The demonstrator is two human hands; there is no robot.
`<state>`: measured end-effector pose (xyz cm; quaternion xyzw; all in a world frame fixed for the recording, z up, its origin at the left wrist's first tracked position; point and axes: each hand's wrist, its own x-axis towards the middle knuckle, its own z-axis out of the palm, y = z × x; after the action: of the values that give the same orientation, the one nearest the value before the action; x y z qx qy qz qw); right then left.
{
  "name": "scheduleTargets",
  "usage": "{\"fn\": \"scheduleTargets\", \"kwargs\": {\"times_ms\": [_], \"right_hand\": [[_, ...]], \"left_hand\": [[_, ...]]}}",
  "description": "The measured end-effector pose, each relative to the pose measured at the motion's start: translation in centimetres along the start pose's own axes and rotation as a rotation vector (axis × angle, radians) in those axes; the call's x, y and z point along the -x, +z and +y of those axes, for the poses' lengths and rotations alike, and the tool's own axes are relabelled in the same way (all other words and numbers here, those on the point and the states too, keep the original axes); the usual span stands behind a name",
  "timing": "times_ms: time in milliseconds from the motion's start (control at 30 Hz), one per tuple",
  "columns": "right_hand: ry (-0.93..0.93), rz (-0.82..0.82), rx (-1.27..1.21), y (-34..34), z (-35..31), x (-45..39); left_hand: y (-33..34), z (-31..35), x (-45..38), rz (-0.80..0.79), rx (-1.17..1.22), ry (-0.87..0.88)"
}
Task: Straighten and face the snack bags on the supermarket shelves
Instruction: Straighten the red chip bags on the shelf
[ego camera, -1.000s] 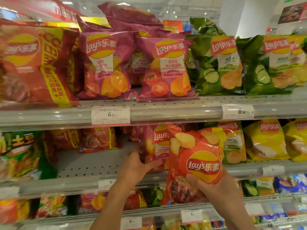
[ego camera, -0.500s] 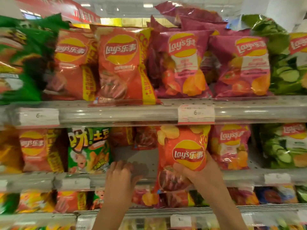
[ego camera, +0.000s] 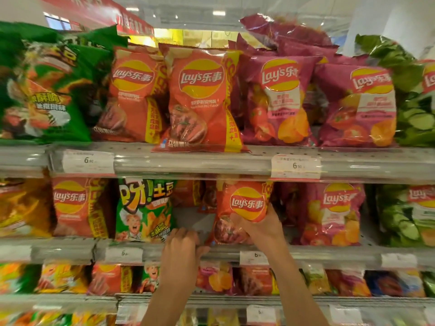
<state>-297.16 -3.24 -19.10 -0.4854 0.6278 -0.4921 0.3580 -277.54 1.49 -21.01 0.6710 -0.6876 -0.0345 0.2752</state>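
An orange Lay's bag (ego camera: pixel 244 196) stands upright on the middle shelf (ego camera: pixel 329 252), logo facing out. My right hand (ego camera: pixel 261 229) grips its lower front from the right. My left hand (ego camera: pixel 182 248) is at the shelf's front edge with curled fingers, and its thumb and fingertips pinch the bag's lower left corner. A bare gap of shelf lies between this bag and the green potato-stick bag (ego camera: pixel 144 210) to its left. Pink tomato Lay's bags (ego camera: pixel 334 212) stand to the right. More orange bags sit deeper behind the held one.
The top shelf carries green bags (ego camera: pixel 44 90), orange Lay's bags (ego camera: pixel 200 100), pink bags (ego camera: pixel 280 100) and cucumber bags (ego camera: pixel 414 102). One orange bag overhangs the shelf lip. Price tags (ego camera: pixel 295 165) line the rails. Lower shelves hold several mixed snack bags (ego camera: pixel 214 278).
The view swung left along the shelf. My right hand carried the orange bag up and set it upright on the middle shelf. My left hand curled and came to its lower left corner.
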Motion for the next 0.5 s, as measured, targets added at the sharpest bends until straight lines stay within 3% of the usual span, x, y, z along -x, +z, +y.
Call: {"fn": "scheduleTargets", "kwargs": {"times_ms": [500], "right_hand": [[0.007,0.012,0.264,2.3,-1.6,0.2]], "left_hand": [[1.2,-0.2,-0.1,0.075,0.031,0.005]]}}
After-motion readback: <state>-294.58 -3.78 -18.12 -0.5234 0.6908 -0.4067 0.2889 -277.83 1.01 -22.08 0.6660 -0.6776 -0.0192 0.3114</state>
